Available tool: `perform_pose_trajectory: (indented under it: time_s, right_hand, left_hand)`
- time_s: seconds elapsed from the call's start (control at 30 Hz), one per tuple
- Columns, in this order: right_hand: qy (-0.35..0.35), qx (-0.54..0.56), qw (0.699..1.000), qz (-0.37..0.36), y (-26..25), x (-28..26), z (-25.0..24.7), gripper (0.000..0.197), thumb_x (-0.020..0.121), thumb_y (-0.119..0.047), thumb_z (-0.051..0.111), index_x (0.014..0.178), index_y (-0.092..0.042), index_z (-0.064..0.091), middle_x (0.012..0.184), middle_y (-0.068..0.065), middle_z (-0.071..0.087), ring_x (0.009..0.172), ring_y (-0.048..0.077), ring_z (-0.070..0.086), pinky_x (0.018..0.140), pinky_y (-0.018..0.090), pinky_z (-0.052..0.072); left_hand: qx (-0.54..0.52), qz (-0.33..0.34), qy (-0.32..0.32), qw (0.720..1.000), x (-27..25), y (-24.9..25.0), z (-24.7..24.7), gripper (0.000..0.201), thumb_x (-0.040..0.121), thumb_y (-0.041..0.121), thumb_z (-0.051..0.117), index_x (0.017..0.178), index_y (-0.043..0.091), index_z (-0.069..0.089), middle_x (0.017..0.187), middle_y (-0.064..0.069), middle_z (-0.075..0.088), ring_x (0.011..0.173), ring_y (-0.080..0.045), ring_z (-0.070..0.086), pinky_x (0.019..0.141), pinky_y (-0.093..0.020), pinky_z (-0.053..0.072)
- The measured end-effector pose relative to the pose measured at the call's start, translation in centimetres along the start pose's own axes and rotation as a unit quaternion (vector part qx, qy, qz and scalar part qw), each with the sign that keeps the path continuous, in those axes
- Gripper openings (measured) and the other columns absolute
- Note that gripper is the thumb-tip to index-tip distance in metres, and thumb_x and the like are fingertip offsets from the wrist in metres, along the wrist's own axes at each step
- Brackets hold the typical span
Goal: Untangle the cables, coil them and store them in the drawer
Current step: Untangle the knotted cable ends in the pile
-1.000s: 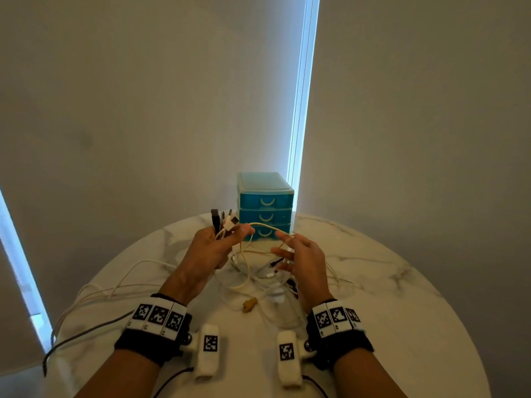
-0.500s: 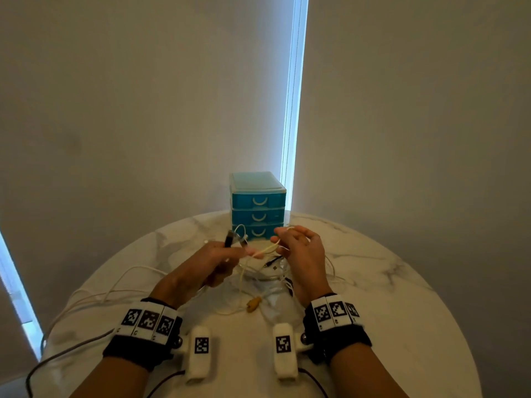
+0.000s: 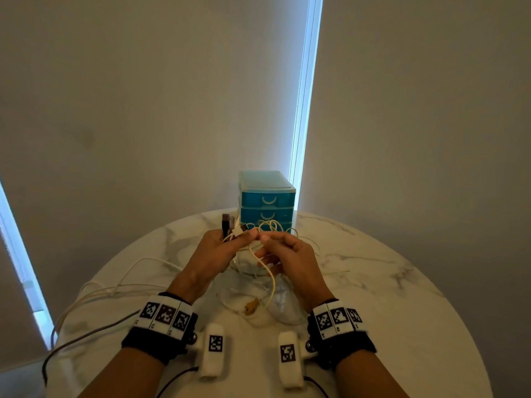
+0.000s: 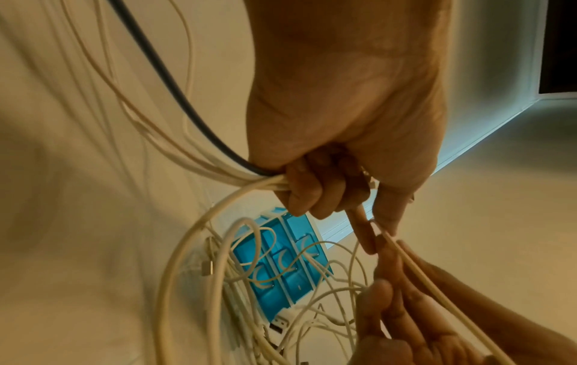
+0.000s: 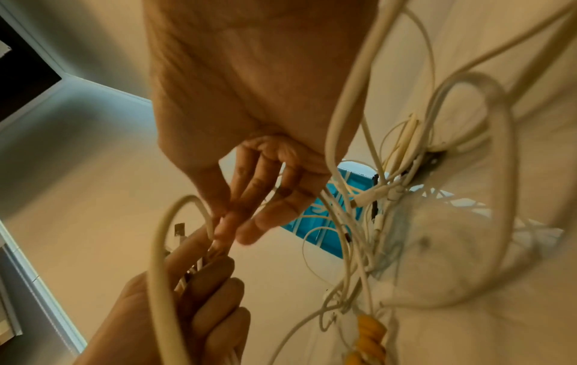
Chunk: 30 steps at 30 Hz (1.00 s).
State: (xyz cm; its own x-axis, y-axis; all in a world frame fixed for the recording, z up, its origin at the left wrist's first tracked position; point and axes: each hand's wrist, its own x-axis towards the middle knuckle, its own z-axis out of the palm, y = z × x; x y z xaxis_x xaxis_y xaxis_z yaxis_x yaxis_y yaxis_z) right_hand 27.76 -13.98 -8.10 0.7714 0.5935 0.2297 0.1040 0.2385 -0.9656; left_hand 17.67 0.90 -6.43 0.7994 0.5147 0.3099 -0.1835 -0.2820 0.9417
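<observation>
Since half a second ago both hands have risen a little and drawn together, so that their fingertips now meet in front of the drawer unit; the plug ends that had dipped low stand up again above the left fist.

At the far left, loose white cables (image 3: 120, 285) and one dark cable (image 3: 86, 337) trail across the marble table (image 3: 402, 326) and over its edge. They run up into the left hand (image 3: 212, 254), whose fingers are clenched round a bundle of them, with a black plug (image 3: 226, 222) and white plug ends sticking up out of the fist. Its forefinger and thumb pinch a thin cream cable (image 3: 265, 268). Just to the right, the right hand (image 3: 290, 259) pinches the same cable between thumb and fingertips, its other fingers loosely curled. Below the hands the cable hangs in a loop to the tangled heap on the table, near a small yellow plug (image 3: 251, 307). Behind the hands stands the blue drawer unit (image 3: 268, 196), its drawers closed.
</observation>
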Motion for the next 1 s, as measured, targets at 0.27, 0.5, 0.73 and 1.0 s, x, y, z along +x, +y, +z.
perform_pose_trajectory:
  time_s: [0.27, 0.5, 0.73, 1.0]
  right_hand:
    - [0.186, 0.194, 0.960, 0.075, 1.7, 1.8, -1.6, 0.067, 0.103, -0.023, 0.070, 0.156, -0.021, 0.029, 0.119, 0.016, 0.074, 0.096, 0.029, 0.076, 0.073, 0.038, 0.061]
    - [0.130, 0.080, 0.986, 0.065, 0.9, 1.6, -1.1, 0.054, 0.103, -0.051, 0.064, 0.133, -0.007, 0.057, 0.091, 0.013, 0.076, 0.069, 0.023, 0.072, 0.055, 0.032, 0.055]
    - [0.122, 0.241, 0.962, 0.050, 0.2, 1.4, -2.2, 0.052, 0.105, -0.032, 0.068, 0.142, 0.001, 0.055, 0.120, 0.022, 0.078, 0.093, 0.022, 0.080, 0.081, 0.032, 0.065]
    - [0.054, 0.150, 0.987, 0.026, -1.1, 1.0, -0.6, 0.034, 0.118, -0.030, 0.031, 0.147, -0.015, 0.044, 0.116, 0.018, 0.080, 0.091, 0.030, 0.080, 0.065, 0.032, 0.061]
  left_hand:
    - [-0.168, 0.052, 0.060, 0.983, 1.0, -0.8, -1.7, 0.035, 0.095, 0.042, 0.069, 0.115, 0.016, 0.080, 0.061, 0.005, 0.028, 0.053, -0.011, 0.021, 0.045, -0.024, 0.018]
    - [-0.130, 0.037, -0.059, 0.989, 0.7, -1.0, -1.3, 0.028, 0.096, 0.038, 0.070, 0.109, 0.015, 0.079, 0.066, -0.003, 0.028, 0.053, -0.015, 0.020, 0.048, -0.033, 0.013]
    - [0.070, -0.056, -0.269, 0.959, -0.5, -0.6, -1.5, 0.024, 0.098, 0.038, 0.072, 0.108, 0.019, 0.083, 0.063, 0.006, 0.041, 0.056, -0.009, 0.030, 0.050, -0.027, 0.022]
    - [-0.016, -0.091, -0.094, 0.991, 0.5, -0.3, -1.7, 0.068, 0.080, 0.083, 0.066, 0.084, 0.015, 0.068, 0.063, 0.005, 0.035, 0.054, -0.011, 0.025, 0.054, -0.031, 0.017]
